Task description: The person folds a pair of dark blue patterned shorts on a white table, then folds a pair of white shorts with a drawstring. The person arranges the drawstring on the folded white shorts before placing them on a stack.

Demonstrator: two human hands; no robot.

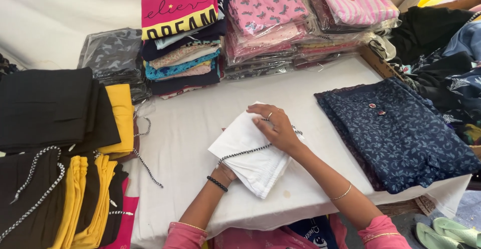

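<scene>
Both hands work one folded white garment (250, 151) lying on the white-covered table (180, 143). Her right hand (274, 126) lies flat on its upper edge, fingers spread and pressing down, a ring on one finger. Most of the left hand (224, 173) is tucked under the near edge of the cloth, so I cannot tell how its fingers stand; only the wrist with a black bead bracelet (217, 183) shows. One black-and-white twisted drawstring (245, 152) runs across the garment between the two hands.

Right of the right hand, near it, lies one folded navy garment (401, 131) with a small leaf print and two little red buttons. Beyond the hands stand three stacks: one of loose folded tops (183, 38) with a pink one uppermost, and two of pink and striped pieces in clear plastic wrap (310, 18). Left of the left hand sit black and yellow folded pieces (65, 138) with more drawstrings trailing.

Bare cloth lies open left of the garment and between it and the far stacks. The near table edge runs just under the forearms; the right edge sits past the navy garment.
</scene>
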